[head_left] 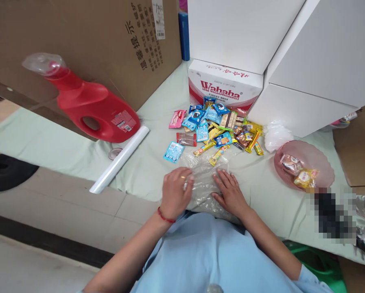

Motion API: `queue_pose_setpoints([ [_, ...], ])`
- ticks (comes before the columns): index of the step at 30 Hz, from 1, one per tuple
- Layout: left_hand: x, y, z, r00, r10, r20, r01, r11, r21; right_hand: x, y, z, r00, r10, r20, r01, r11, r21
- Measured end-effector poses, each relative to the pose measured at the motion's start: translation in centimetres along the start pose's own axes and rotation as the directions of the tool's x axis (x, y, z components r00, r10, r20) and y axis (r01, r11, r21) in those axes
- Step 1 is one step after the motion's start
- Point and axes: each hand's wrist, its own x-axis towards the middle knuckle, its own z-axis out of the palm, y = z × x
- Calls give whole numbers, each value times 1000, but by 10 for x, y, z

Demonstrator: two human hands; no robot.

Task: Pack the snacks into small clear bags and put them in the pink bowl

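Observation:
A crumpled clear plastic bag point(202, 185) lies flat on the cloth-covered table in front of my body. My left hand point(176, 191), with a ring and a red bracelet, has its fingers curled in at the bag's left side, closed on the plastic. Resting on the bag's right side, my right hand point(230, 190) is open, palm down with fingers spread. Just beyond the bag is a loose pile of wrapped snacks point(214, 126). Closest to the hands are a light-blue packet point(173, 152) and a yellow snack bar point(219, 154).
A red detergent bottle point(93, 106) and a white roll point(119, 159) lie left. Behind the pile stands a Wahaha carton point(225, 85). At right are a bunched white plastic bag point(276, 135) and a pink bowl point(321, 165) holding snacks. A large cardboard box point(109, 40) stands back left.

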Motion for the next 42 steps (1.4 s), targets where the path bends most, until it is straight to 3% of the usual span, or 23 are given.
queue_pose_setpoints([
  [2, 4, -4, 14, 980, 97, 171, -116, 988, 99, -6, 4, -3, 1000, 2, 19, -2, 1000, 4],
  [4, 4, -23, 25, 959, 107, 263, -158, 971, 180, -19, 13, -7, 999, 22, 31, -22, 1000, 9],
  [9, -7, -70, 29, 935, 180, 307, -257, 938, 233, -53, 53, -33, 993, 115, -6, -113, 986, 122],
  [12, -11, -73, 26, 929, 204, 308, -290, 920, 264, -34, 69, -60, 979, 184, -89, -163, 965, 204],
  [15, -10, -69, 26, 929, 199, 313, -291, 914, 284, 32, 66, -86, 987, 117, -110, -97, 980, 173],
  [19, -10, -69, 27, 929, 198, 312, -290, 915, 281, 162, 33, -99, 995, -67, -74, 66, 998, -9],
  [24, -11, -70, 25, 935, 198, 295, -278, 925, 260, 298, -22, -68, 973, -224, 51, 230, 945, -233],
  [28, -10, -70, 25, 940, 197, 277, -271, 926, 261, 348, -42, -28, 951, -277, 135, 306, 907, -288],
  [30, -10, -70, 25, 940, 201, 275, -277, 922, 270, 354, -43, -17, 961, -247, 126, 274, 920, -282],
  [32, -10, -71, 25, 939, 206, 274, -281, 921, 271, 348, -40, -20, 975, -223, 9, 219, 950, -222],
  [35, -11, -72, 25, 940, 211, 269, -279, 928, 248, 318, -22, -51, 956, -110, -272, 121, 992, 26],
  [37, -12, -73, 25, 941, 213, 263, -276, 932, 233, 285, -2, -87, 946, -3, -323, 91, 961, 260],
  [39, -11, -73, 25, 942, 212, 259, -273, 935, 228, 249, 16, -125, 995, -9, -95, 52, 888, 458],
  [40, -11, -73, 25, 942, 211, 260, -272, 935, 229, 230, 23, -142, 992, -75, 99, 14, 859, 512],
  [41, -11, -73, 25, 942, 209, 261, -272, 934, 233, 213, 28, -154, 939, -174, 297, -11, 847, 531],
  [42, -11, -73, 25, 941, 209, 264, -274, 932, 239, 197, 29, -162, 839, -275, 470, -20, 847, 531],
])
